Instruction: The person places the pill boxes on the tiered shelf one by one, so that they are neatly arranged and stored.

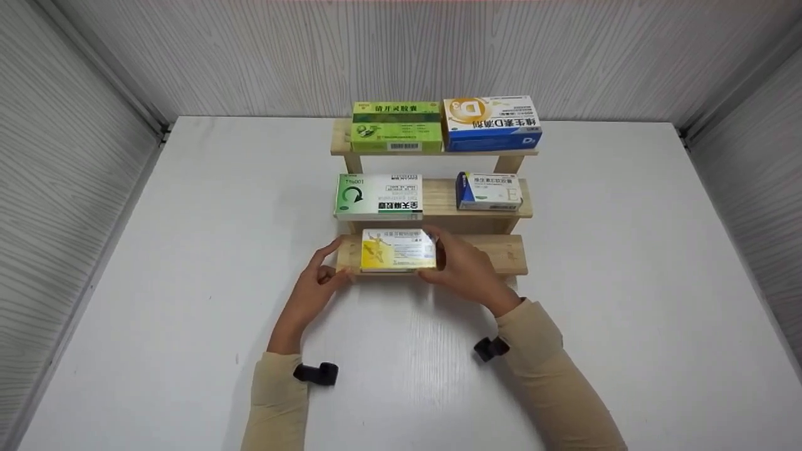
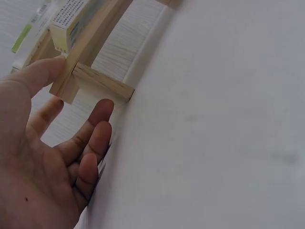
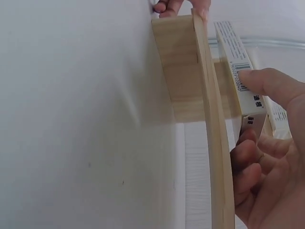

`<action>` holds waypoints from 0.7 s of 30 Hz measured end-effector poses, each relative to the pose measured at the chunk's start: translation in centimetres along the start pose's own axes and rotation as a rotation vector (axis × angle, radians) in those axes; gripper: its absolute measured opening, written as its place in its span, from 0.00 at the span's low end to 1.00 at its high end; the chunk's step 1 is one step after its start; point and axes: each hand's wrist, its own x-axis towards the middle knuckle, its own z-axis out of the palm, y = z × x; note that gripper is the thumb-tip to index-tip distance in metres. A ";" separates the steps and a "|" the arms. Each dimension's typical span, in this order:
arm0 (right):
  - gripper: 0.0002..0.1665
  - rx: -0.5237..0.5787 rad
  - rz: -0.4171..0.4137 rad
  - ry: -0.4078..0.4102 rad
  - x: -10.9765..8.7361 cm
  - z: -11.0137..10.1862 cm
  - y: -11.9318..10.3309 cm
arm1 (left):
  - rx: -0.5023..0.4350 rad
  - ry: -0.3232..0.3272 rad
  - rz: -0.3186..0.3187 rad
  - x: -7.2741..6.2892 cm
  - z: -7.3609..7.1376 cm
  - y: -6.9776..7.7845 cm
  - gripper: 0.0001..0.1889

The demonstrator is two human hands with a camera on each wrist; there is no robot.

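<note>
A white and yellow medicine box (image 1: pixel 398 250) lies on the bottom tier of a three-tier wooden rack (image 1: pixel 495 254), left of the tier's middle. My right hand (image 1: pixel 467 266) holds this box at its right end. In the right wrist view, the thumb presses on the barcode side of the box (image 3: pixel 243 71), and the other fingers curl at its end and behind it. At the tier's left end, my left hand (image 1: pixel 313 291) pinches the board between thumb and index finger. The left wrist view shows its other fingers loosely bent below the board (image 2: pixel 64 93).
On the middle tier lie a green and white box (image 1: pixel 379 197) and a smaller blue and white box (image 1: pixel 489 191). The top tier carries a green box (image 1: pixel 396 127) and a blue, white and orange box (image 1: pixel 492 123). A white table (image 1: pixel 219 207) supports the rack, near the back wall (image 1: pixel 263 56).
</note>
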 end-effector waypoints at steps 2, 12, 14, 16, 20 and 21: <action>0.49 -0.010 -0.009 0.008 0.2 0.3 -0.3 | 0.004 -0.020 0.007 0.0 -0.2 -0.1 0.33; 0.47 -0.092 -0.033 0.021 0.9 0.8 -0.6 | -0.001 -0.044 -0.001 -0.1 -0.5 0.2 0.32; 0.47 -0.118 -0.033 0.025 0.9 0.9 -0.6 | -0.011 -0.051 -0.015 -0.7 -0.6 1.5 0.32; 0.47 -0.136 -0.033 0.027 0.8 0.9 -0.6 | -0.015 -0.057 -0.026 -1.1 -0.7 2.3 0.32; 0.48 -0.129 -0.025 0.020 0.8 0.9 -0.5 | -0.024 -0.058 -0.032 -0.6 -0.6 1.9 0.33; 0.48 -0.119 -0.022 0.017 0.7 0.8 -0.4 | -0.025 -0.056 -0.032 -0.3 -0.5 1.4 0.33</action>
